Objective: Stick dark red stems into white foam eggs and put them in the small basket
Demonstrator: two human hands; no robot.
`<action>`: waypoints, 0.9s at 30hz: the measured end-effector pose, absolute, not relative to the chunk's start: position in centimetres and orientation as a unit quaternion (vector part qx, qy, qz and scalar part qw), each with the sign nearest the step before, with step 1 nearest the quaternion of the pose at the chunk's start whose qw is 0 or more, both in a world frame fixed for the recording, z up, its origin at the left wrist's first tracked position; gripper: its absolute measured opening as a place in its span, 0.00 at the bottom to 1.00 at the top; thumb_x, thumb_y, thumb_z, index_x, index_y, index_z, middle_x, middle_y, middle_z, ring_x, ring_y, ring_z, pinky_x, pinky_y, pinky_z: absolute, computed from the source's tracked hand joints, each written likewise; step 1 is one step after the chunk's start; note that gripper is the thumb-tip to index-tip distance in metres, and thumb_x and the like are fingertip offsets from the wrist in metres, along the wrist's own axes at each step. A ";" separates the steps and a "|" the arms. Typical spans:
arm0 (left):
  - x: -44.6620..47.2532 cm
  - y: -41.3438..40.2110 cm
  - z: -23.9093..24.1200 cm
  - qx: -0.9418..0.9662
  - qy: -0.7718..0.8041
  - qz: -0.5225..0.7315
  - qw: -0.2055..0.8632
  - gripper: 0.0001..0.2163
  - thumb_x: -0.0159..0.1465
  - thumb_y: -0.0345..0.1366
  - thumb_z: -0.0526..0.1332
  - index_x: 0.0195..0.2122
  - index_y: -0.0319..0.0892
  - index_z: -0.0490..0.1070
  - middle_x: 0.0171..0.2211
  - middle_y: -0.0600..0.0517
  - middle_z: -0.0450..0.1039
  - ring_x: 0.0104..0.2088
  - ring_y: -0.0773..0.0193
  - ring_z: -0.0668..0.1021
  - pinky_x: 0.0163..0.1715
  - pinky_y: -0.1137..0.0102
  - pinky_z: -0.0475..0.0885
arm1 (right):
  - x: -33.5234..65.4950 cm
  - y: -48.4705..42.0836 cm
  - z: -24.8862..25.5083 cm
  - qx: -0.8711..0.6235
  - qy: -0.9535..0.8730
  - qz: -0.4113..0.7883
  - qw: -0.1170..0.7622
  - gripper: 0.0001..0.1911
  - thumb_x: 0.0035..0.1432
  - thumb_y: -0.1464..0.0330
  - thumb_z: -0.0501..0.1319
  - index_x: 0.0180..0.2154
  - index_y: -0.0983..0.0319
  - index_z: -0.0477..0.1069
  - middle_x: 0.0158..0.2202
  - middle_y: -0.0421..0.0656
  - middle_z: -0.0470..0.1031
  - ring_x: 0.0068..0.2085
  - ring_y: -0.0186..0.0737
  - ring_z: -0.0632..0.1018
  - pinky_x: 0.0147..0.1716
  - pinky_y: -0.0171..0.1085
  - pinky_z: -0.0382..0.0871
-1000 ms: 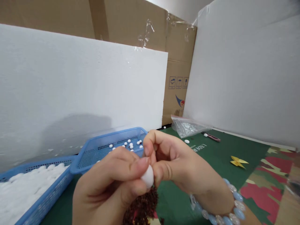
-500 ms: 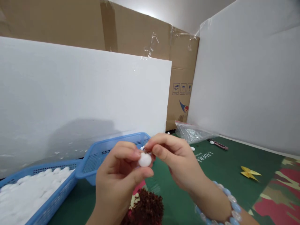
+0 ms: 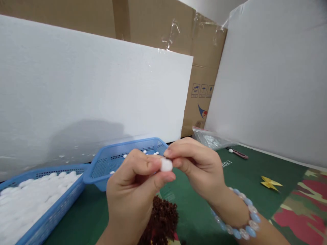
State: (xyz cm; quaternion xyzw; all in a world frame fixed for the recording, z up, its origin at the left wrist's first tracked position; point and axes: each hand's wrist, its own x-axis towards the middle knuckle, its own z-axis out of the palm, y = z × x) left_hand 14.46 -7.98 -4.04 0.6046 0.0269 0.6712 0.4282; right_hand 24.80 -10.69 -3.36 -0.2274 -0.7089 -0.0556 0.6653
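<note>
1. The left hand (image 3: 133, 194) pinches a small white ball (image 3: 166, 165) between thumb and forefinger, holding it above the green mat (image 3: 230, 183) and just in front of the smaller blue basket (image 3: 120, 163).
2. The right hand (image 3: 196, 166) has its fingertips pressed together against the right side and top of that same ball; whether it grips something tiny of its own there I cannot tell.
3. A bracelet (image 3: 245, 221) of pale blue and clear beads circles the right wrist.
4. Below the ball, under the left hand, sits a dark reddish-brown fuzzy clump (image 3: 162, 221).
5. The smaller blue basket holds a scatter of little white beads (image 3: 144, 152).
6. Left of that basket and touching it, a larger blue basket (image 3: 51, 214) is full of white balls.
7. Behind both baskets stands a white foam board (image 3: 89, 92), with cardboard boxes (image 3: 201, 85) behind it.
8. Right of the smaller basket, a clear zip bag (image 3: 212, 140) lies on the mat, with a dark red-handled tool (image 3: 238, 154) just beyond it.
9. Farther right lies a yellow folded paper shape (image 3: 270, 183).
</note>
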 end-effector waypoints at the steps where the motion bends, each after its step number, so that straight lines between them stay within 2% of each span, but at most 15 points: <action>1: 14.5 -8.1 -4.1 0.603 0.033 0.676 0.422 0.10 0.38 0.21 0.61 0.16 0.44 0.68 0.14 0.61 0.62 0.18 0.78 0.66 0.17 0.87 0.64 | 24.8 -10.6 -3.4 -0.218 -0.712 -0.067 0.664 0.05 0.46 0.76 0.54 0.24 0.63 0.66 0.22 0.39 0.68 0.26 0.26 0.68 0.27 0.24 0.64; 6: 14.7 -8.9 -4.2 0.601 0.040 0.688 0.405 0.10 0.39 0.20 0.60 0.17 0.45 0.69 0.15 0.62 0.63 0.18 0.78 0.66 0.20 0.86 0.65 | 24.7 -10.5 -3.6 -0.189 -0.716 -0.085 0.667 0.06 0.47 0.76 0.52 0.23 0.64 0.65 0.22 0.40 0.67 0.27 0.27 0.68 0.27 0.25 0.65; 11: 14.7 -9.5 -4.4 0.597 0.059 0.713 0.363 0.09 0.41 0.23 0.60 0.17 0.46 0.68 0.16 0.61 0.62 0.19 0.75 0.67 0.19 0.81 0.67 | 24.3 -10.7 -3.5 -0.178 -0.715 -0.080 0.671 0.06 0.49 0.75 0.51 0.24 0.63 0.63 0.23 0.40 0.66 0.28 0.27 0.68 0.28 0.25 0.65; 19: 14.4 -9.9 -4.1 0.614 0.057 0.721 0.316 0.07 0.42 0.25 0.61 0.19 0.44 0.67 0.18 0.60 0.64 0.20 0.74 0.67 0.24 0.81 0.68 | 23.4 -11.6 -3.6 -0.182 -0.721 -0.084 0.664 0.08 0.52 0.74 0.46 0.28 0.64 0.62 0.28 0.42 0.64 0.32 0.28 0.66 0.34 0.27 0.64; 27: 14.2 -9.8 -3.6 0.579 0.059 0.710 0.396 0.05 0.38 0.28 0.63 0.15 0.45 0.68 0.15 0.60 0.62 0.18 0.76 0.67 0.17 0.83 0.66 | 23.6 -11.2 -3.8 -0.171 -0.735 -0.089 0.650 0.06 0.51 0.71 0.47 0.32 0.62 0.61 0.29 0.43 0.62 0.33 0.29 0.66 0.32 0.26 0.66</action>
